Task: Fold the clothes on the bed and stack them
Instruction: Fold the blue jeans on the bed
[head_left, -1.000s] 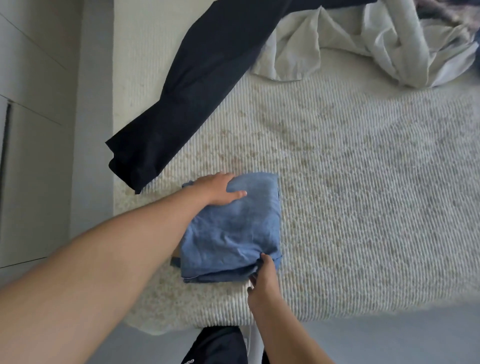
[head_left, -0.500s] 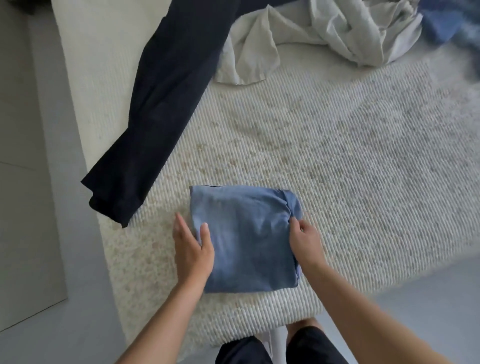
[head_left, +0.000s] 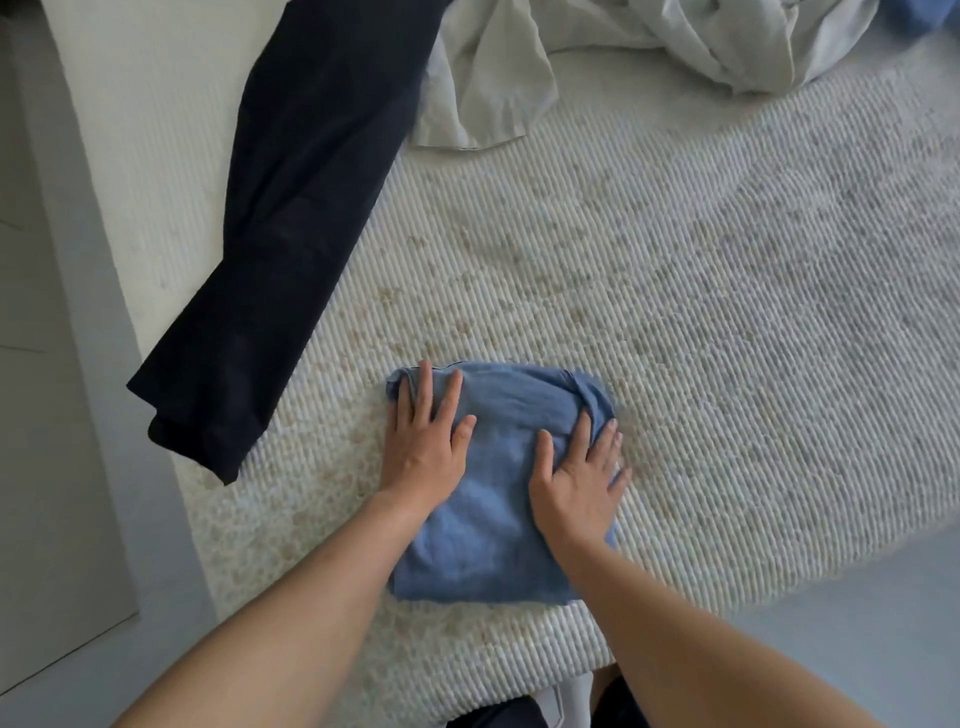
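Bed with a cream ribbed woven cover (head_left: 701, 322) fills the view; grey floor (head_left: 857, 649) lies along its near edge and left side. A long dark navy garment (head_left: 291, 218) lies across the left edge. A crumpled off-white cloth (head_left: 597, 47) sits at the far end. The folded blue fabric square (head_left: 498, 499) rests near the front edge. Left hand (head_left: 423, 441) and right hand (head_left: 579, 480) press flat on it, fingers straight and slightly apart.

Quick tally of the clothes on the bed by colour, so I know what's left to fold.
Blue, folded under both hands: 1
Dark navy, unfolded: 1
Off-white, crumpled: 1
Blue scrap at the far right edge, too cut off to tell: 1
Total: 4
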